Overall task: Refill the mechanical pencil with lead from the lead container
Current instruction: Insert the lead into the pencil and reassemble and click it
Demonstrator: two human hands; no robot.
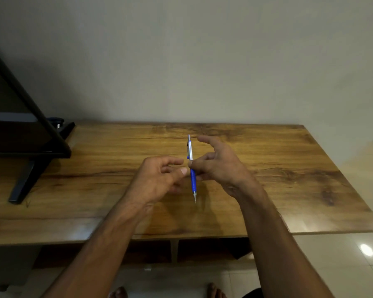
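Head view: right hand (219,166) pinches slim blue-and-silver mechanical pencil (191,166) upright above glossy woodgrain table (289,168); left hand (159,179) loosely curled, empty, beside barrel.

Above the wooden table (267,160), the right hand (220,166) holds a blue and silver mechanical pencil (191,166) nearly upright, tip down, in the grip of thumb and fingers. The left hand (157,179) hovers just beside it, fingers loosely curled. A black stand (28,168) sits at the table's left.
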